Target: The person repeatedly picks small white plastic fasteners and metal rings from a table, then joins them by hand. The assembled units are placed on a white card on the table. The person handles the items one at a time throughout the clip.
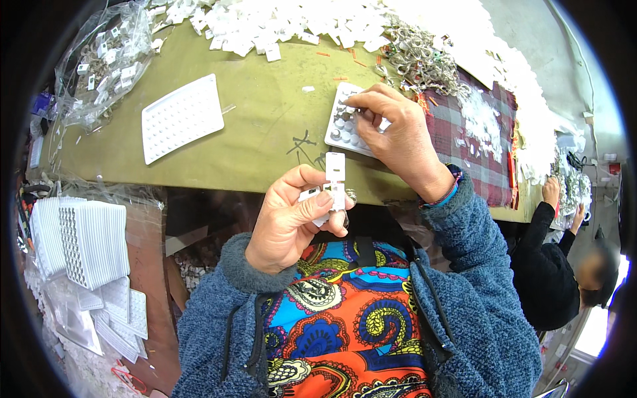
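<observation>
My left hand is closed around small white plastic cases, and one case stands upright above the thumb with its lid flipped up. A bit of silvery cord or chain shows beside those fingers. Over at the right, my right hand reaches to a white tray of small round silver-grey pieces. Its thumb and forefinger are bent in a pinch over the tray; whatever lies between their tips is hidden.
Another white dimpled tray lies on the green table. Loose white cases and tangled cords are heaped at the back. A clear bag is far left, stacked trays lower left. A co-worker sits at the right.
</observation>
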Available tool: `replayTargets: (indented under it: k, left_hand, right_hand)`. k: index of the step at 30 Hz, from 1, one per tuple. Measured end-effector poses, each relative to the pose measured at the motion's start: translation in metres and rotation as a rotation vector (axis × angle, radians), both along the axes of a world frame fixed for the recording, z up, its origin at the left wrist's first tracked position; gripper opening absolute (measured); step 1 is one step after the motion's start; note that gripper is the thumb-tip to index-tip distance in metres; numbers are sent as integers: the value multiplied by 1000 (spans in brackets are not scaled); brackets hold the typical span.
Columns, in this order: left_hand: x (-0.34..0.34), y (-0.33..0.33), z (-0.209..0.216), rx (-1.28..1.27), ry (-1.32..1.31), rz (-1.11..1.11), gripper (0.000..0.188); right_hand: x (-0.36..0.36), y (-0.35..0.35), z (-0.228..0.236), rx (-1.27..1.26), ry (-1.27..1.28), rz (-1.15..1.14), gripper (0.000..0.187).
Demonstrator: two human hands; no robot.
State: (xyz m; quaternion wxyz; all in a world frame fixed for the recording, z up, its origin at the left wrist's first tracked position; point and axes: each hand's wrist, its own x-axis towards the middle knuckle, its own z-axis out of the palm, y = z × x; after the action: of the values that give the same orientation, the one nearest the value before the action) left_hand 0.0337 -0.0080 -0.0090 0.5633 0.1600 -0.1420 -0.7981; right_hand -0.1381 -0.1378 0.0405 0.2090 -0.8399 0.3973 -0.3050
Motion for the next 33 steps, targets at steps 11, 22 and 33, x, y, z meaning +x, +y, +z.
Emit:
replayTargets:
  k: [11, 22, 33]
  left_hand:
    - [-6, -3, 6, 29, 42, 67, 18]
    - [-25, 4, 6, 20, -57, 93, 16]
    - [-29, 7, 10, -6, -36, 95, 19]
  right_hand:
    - [3, 9, 3, -186, 105, 36, 14]
    - [-12, 87, 10, 9, -274, 145, 20]
    - [-13, 85, 11, -28, -364, 103, 32]
